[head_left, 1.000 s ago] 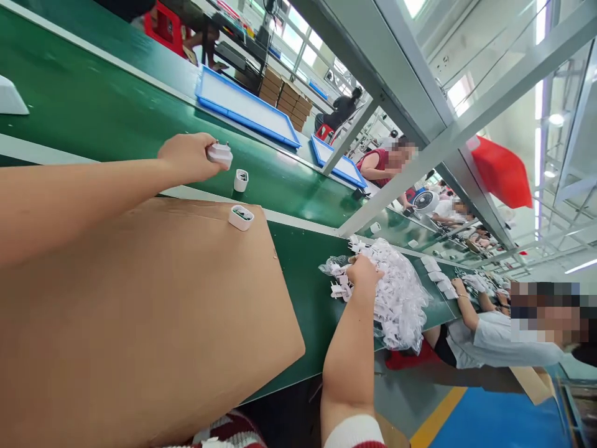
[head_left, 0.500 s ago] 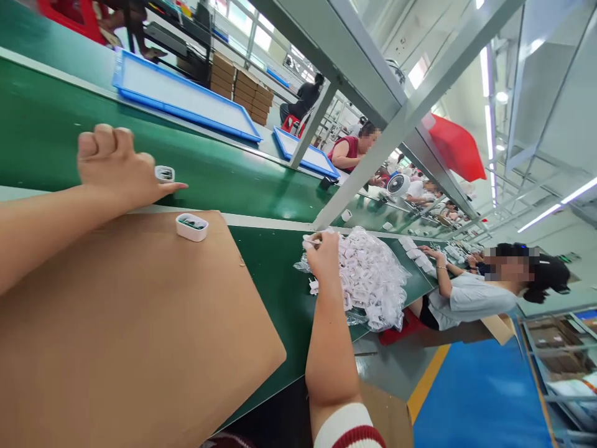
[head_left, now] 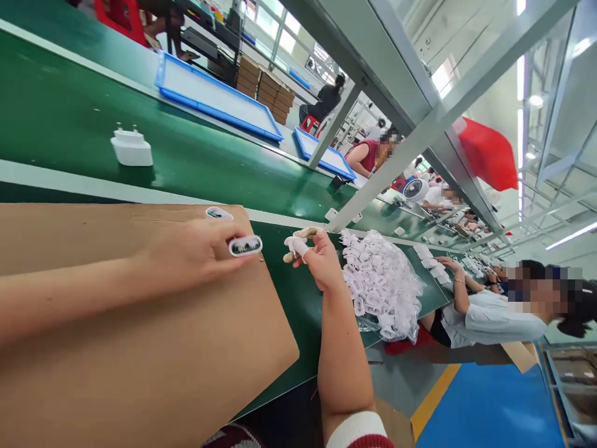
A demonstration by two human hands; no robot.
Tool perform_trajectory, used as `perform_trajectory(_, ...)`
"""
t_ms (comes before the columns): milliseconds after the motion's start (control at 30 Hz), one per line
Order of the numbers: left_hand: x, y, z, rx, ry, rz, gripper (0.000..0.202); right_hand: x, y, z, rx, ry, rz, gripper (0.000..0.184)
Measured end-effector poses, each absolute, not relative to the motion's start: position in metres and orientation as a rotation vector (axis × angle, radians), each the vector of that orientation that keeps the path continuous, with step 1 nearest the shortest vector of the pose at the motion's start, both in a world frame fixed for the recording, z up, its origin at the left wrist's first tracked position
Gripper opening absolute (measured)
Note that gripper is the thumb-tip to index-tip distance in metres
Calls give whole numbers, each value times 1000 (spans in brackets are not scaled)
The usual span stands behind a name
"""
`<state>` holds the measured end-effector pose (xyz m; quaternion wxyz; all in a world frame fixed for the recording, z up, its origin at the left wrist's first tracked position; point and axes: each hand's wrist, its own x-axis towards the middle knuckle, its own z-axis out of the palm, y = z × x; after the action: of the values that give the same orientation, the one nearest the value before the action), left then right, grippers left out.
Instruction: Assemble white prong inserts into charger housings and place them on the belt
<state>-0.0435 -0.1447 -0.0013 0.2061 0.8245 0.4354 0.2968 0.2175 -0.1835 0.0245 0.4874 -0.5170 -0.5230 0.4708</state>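
Observation:
My left hand (head_left: 196, 252) is closed on a small white charger shell (head_left: 245, 246) with dark parts inside, held just above the brown cardboard sheet (head_left: 140, 348). A second white shell (head_left: 218, 213) lies on the cardboard behind it. My right hand (head_left: 313, 255) pinches a small white plug piece (head_left: 296, 244) a short way right of the shell. Beside that hand sits a clear bag heaped with white plug pieces (head_left: 380, 280). A finished white charger (head_left: 132, 149) stands on the green conveyor belt (head_left: 69, 112) farther back.
Blue-rimmed trays (head_left: 214, 96) lie along the belt's far side. A grey metal frame post (head_left: 373, 186) slants up right of my hands. Other people sit along the line; one in a light shirt (head_left: 485, 314) works at the right, near small white parts.
My left hand let go of the finished charger on the belt, came back to the cardboard and picked up a shell. My right hand left the bag with one plug piece.

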Motion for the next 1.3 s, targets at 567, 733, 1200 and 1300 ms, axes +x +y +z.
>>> perform_trajectory(567,-40,-155,-41,1965,979,796,49,171,-194,2,-1400,-1863,407,15)
perform_trajectory(733,-39,-153,-45,1988,974,826,46,170,-191,-7,-1392,-1930,330,19)
perform_trajectory(1200,-41,-153,-36,2018,991,765,39,171,-192,-3,-1406,-2138,182,34)
perform_trajectory(1300,-41,-152,-39,2015,989,776,40,170,-192,-3,-1479,-2144,215,37)
